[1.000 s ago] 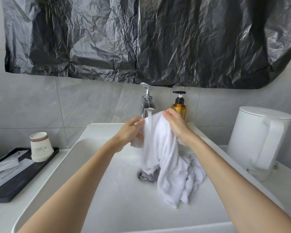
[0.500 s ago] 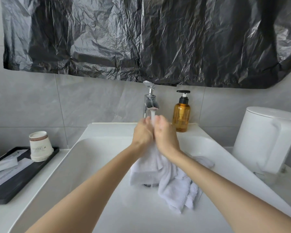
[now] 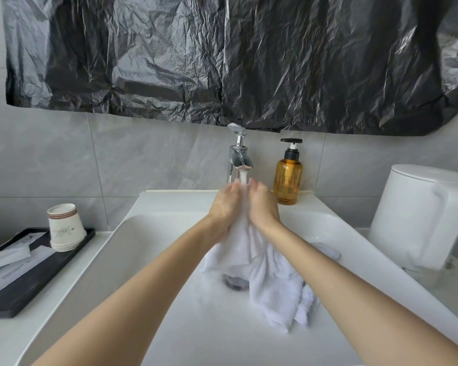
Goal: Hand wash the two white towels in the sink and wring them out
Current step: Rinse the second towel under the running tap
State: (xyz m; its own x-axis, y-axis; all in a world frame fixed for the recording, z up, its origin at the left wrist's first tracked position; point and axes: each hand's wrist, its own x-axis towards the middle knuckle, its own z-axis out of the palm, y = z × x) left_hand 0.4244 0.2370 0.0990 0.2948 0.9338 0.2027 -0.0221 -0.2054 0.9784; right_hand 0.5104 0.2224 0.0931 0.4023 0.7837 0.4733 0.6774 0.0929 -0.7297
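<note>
A white towel (image 3: 273, 281) hangs from both my hands into the white sink (image 3: 148, 260), its lower folds lying on the basin floor right of the drain (image 3: 236, 282). My left hand (image 3: 224, 207) and my right hand (image 3: 263, 206) grip the bunched top of the towel side by side, right under the chrome tap (image 3: 239, 161). Water runs from the spout down between my hands. A bit of white cloth (image 3: 328, 250) shows behind my right forearm; I cannot tell whether it is a second towel.
An amber soap pump bottle (image 3: 288, 178) stands on the sink's back ledge, right of the tap. A white kettle (image 3: 418, 215) sits at the right. A black tray (image 3: 24, 281) with stacked paper cups (image 3: 65, 227) and packets lies at the left. Black plastic sheeting (image 3: 222, 56) covers the wall above.
My hands, apart a second ago with the towel spread between them, have come together under the tap with the towel bunched. The view has shifted slightly.
</note>
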